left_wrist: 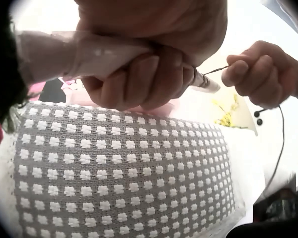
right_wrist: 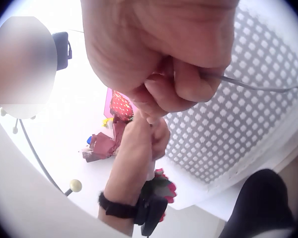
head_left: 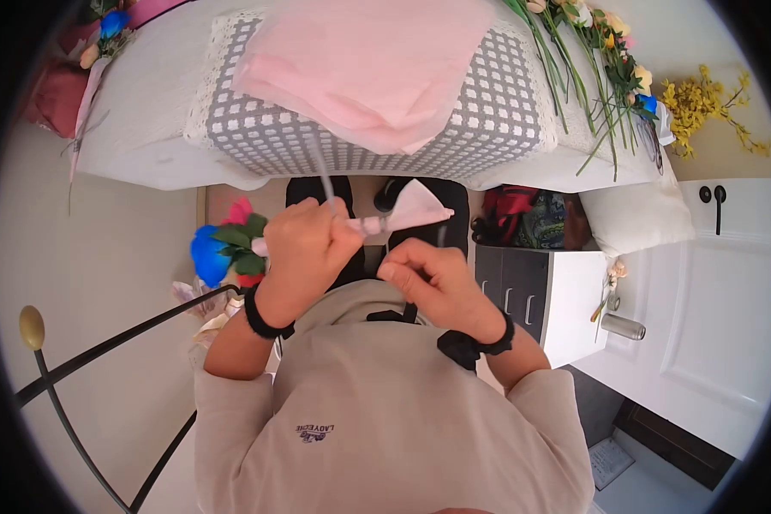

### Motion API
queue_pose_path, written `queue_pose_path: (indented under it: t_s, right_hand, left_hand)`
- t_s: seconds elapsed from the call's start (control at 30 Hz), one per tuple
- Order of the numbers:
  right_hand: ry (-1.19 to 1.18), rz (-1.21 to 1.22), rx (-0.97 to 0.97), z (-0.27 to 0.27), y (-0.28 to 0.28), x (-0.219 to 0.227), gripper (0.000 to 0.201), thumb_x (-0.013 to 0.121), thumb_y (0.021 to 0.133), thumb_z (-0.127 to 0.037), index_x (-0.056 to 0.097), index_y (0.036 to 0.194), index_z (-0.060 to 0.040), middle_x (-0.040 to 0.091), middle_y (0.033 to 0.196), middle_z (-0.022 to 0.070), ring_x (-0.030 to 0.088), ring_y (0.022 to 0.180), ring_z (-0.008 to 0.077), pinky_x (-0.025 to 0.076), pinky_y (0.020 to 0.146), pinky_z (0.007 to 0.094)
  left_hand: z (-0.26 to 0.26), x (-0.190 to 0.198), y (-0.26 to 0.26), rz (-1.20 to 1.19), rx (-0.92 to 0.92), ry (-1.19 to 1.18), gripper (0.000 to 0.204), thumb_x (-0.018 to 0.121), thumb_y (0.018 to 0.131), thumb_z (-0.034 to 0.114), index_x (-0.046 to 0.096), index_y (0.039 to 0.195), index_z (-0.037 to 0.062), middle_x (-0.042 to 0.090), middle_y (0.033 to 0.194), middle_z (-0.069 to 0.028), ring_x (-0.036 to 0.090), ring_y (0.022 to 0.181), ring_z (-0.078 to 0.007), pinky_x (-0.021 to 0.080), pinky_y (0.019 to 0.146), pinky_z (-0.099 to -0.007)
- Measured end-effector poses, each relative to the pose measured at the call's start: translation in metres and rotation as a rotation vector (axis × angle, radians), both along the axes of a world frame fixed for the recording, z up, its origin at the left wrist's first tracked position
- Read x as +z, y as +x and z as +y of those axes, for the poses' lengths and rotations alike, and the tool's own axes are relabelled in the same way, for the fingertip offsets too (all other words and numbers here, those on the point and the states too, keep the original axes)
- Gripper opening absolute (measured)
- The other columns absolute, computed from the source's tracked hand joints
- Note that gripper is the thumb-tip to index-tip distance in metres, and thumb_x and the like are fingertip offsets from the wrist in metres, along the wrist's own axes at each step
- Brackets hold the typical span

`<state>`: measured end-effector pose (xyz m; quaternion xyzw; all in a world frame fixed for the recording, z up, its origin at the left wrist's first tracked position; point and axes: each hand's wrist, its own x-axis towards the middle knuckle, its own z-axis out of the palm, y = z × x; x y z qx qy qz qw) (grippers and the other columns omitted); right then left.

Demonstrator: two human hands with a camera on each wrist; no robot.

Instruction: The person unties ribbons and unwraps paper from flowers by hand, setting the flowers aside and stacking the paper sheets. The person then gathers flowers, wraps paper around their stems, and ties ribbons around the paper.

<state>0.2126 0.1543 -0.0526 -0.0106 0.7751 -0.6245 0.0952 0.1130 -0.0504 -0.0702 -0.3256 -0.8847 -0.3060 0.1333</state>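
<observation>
My left hand (head_left: 308, 253) grips the pink-wrapped stem (head_left: 368, 224) of a small bouquet. A blue flower (head_left: 206, 255), green leaves and red-pink petals stick out on the left side of that hand, and the wrap flares into a pale pink paper end (head_left: 418, 207) on the right. Thumb and curled fingers of my right hand (head_left: 437, 287) pinch a thin grey cord (left_wrist: 216, 71). In the left wrist view the cord stretches from turns around the stem to the right hand, and its loose tail (left_wrist: 282, 144) hangs below. Part of the stem is hidden inside the left fist.
Ahead, pink wrapping sheets (head_left: 360, 68) lie on a grey-and-white checked cloth (head_left: 257, 137) over the table. Long-stemmed flowers (head_left: 582, 77) lie at the right end, another wrapped flower (head_left: 94, 73) at the left. A black metal rail (head_left: 103, 349) and a drawer cabinet (head_left: 565, 300) flank me.
</observation>
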Motion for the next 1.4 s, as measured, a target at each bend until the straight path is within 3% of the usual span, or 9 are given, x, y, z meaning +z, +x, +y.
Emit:
queue_pose_path:
  t_s: [0.07,0.2,0.33,0.47,0.63,0.77,0.97,1.17,1.4]
  right_hand:
    - [-0.145,-0.097,0.037,0.004,0.0,-0.014,0.012,0.071,0.103,-0.014,0.07,0.103,-0.0014,0.064,0.072,0.0008,0.058,0.066,0.0051,0.046,0.059,0.0258]
    - [-0.389,-0.223,0.08,0.028,-0.011,-0.029,0.009,0.071,0.102,-0.009,0.074,0.105,-0.0016,0.065,0.075,-0.0033,0.055,0.068,0.0031,0.044,0.06,0.0225]
    - [-0.153,-0.271,0.25,0.05,-0.033,-0.004,0.009,0.072,0.1,-0.011,0.077,0.1,-0.0024,0.066,0.072,-0.0014,0.058,0.066,0.0039,0.045,0.06,0.0239]
    - [0.214,0.037,0.282,0.044,-0.044,0.026,0.01,0.075,0.095,-0.012,0.075,0.096,-0.0026,0.069,0.073,0.0089,0.067,0.065,0.02,0.051,0.061,0.0314]
    - [0.19,0.299,0.193,0.009,-0.023,0.035,0.007,0.073,0.096,-0.01,0.07,0.095,-0.0033,0.068,0.074,0.0125,0.069,0.066,0.0295,0.053,0.061,0.0366]
    - [-0.104,0.046,0.261,-0.014,-0.011,0.008,0.009,0.068,0.102,-0.008,0.072,0.099,-0.0005,0.069,0.075,0.0072,0.067,0.065,0.0153,0.053,0.06,0.0321]
    - [-0.135,-0.096,0.225,0.027,-0.034,-0.005,0.014,0.069,0.102,-0.012,0.075,0.101,0.0001,0.071,0.076,0.0038,0.061,0.064,0.0065,0.049,0.058,0.0263]
    - [0.165,0.055,0.098,0.032,-0.048,0.062,0.012,0.067,0.102,-0.01,0.07,0.096,0.0003,0.067,0.071,0.0051,0.062,0.062,0.0111,0.049,0.059,0.0274]
    - [0.109,0.48,-0.059,0.021,-0.069,0.117,0.015,0.061,0.105,-0.011,0.066,0.098,0.0008,0.07,0.084,0.0065,0.064,0.072,0.0108,0.052,0.064,0.0269]
  left_hand:
    - [-0.005,0.004,0.001,-0.209,-0.159,0.353,0.012,0.063,0.082,0.014,0.059,0.073,0.0061,0.049,0.062,-0.0109,0.051,0.055,-0.0325,0.04,0.053,-0.0441]
    - [-0.009,0.004,0.001,-0.25,-0.679,0.436,0.017,0.055,0.088,0.012,0.055,0.073,0.0067,0.052,0.065,-0.0085,0.048,0.055,-0.0304,0.036,0.051,-0.0434]
    - [-0.004,-0.001,0.011,-0.248,-0.856,0.111,0.017,0.063,0.081,0.019,0.058,0.069,0.0082,0.056,0.061,-0.0081,0.051,0.053,-0.0294,0.038,0.049,-0.0437]
    - [-0.005,-0.025,0.013,-0.234,-0.712,-0.207,0.017,0.066,0.08,0.02,0.061,0.07,0.0079,0.055,0.059,-0.0112,0.055,0.054,-0.0308,0.041,0.05,-0.0469]
    - [-0.007,-0.015,0.0,0.025,0.034,-0.085,0.02,0.068,0.079,0.018,0.057,0.066,0.0077,0.049,0.055,-0.0115,0.054,0.053,-0.0322,0.042,0.049,-0.0442]
    - [-0.022,0.003,0.003,-0.027,-0.011,0.085,0.018,0.069,0.079,0.018,0.057,0.07,0.0076,0.051,0.061,-0.0108,0.053,0.055,-0.0306,0.039,0.05,-0.0431]
    - [-0.025,0.026,0.015,-0.225,-0.786,0.298,0.012,0.068,0.074,0.017,0.057,0.072,0.0116,0.051,0.063,-0.0049,0.049,0.056,-0.0277,0.035,0.052,-0.0399]
    - [-0.028,0.061,0.004,0.24,-0.563,-0.567,0.024,0.074,0.068,0.024,0.054,0.07,0.0094,0.053,0.062,-0.0073,0.053,0.058,-0.0267,0.044,0.057,-0.0401]
    - [-0.001,0.123,-0.082,0.588,-0.475,-0.29,0.026,0.074,0.07,0.027,0.057,0.07,0.0081,0.051,0.06,-0.0098,0.056,0.066,-0.0309,0.045,0.062,-0.0443]
